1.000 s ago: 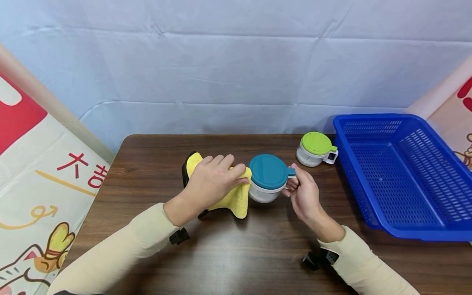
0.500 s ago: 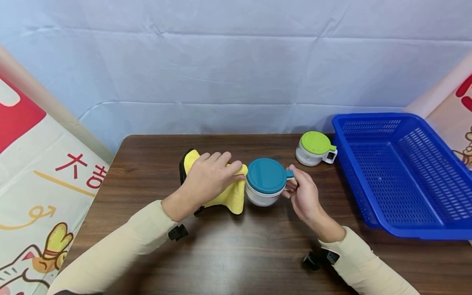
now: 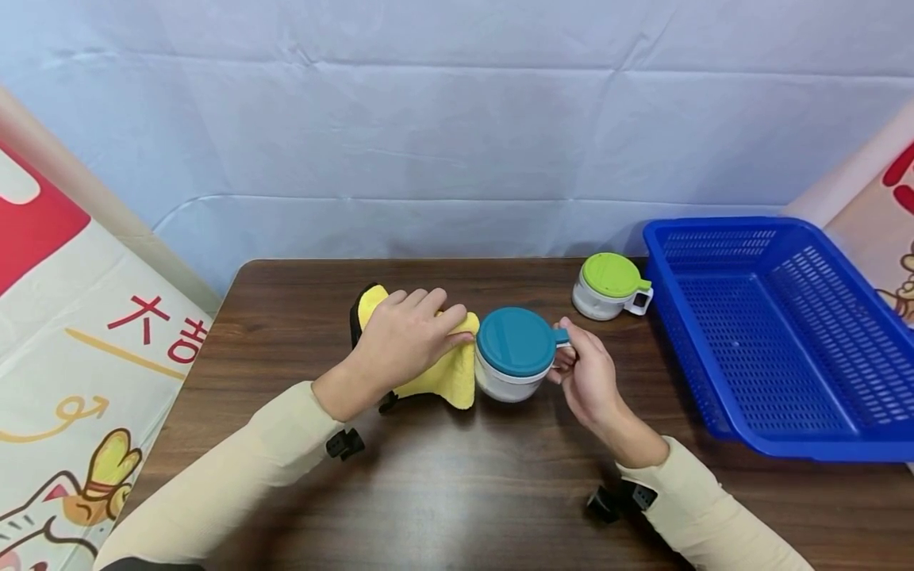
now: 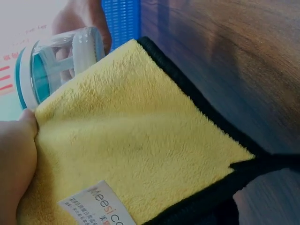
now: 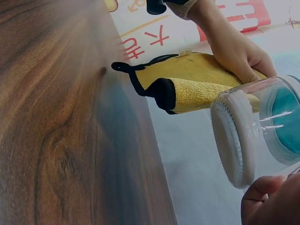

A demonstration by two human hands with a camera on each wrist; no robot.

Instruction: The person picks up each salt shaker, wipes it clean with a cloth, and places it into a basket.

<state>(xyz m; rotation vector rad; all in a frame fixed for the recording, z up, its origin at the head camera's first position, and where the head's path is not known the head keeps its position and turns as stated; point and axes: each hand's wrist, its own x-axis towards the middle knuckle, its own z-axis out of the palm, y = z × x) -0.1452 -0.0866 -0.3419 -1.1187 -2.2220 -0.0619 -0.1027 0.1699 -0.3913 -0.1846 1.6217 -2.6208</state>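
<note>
My left hand (image 3: 403, 341) grips a yellow cloth (image 3: 453, 377) with black edging and holds it against the left side of a clear jar (image 3: 510, 386). The jar has a blue lid (image 3: 516, 341) and a handle. My right hand (image 3: 589, 373) holds that jar by its handle on the right. In the right wrist view the jar (image 5: 234, 136) is raised above the table, with its base towards the camera. The cloth (image 4: 140, 131) hangs from the left hand in the left wrist view, a white label (image 4: 98, 206) on it.
A second jar with a green lid (image 3: 612, 275) stands at the back right of the brown table (image 3: 428, 507). Beside it, on the right, is a blue plastic basket (image 3: 743, 357) with slotted walls. A pale backdrop (image 3: 428, 143) hangs behind the table.
Jar and cloth have shifted slightly left over the second, and the jar has come a little nearer the person. Both hands keep their holds.
</note>
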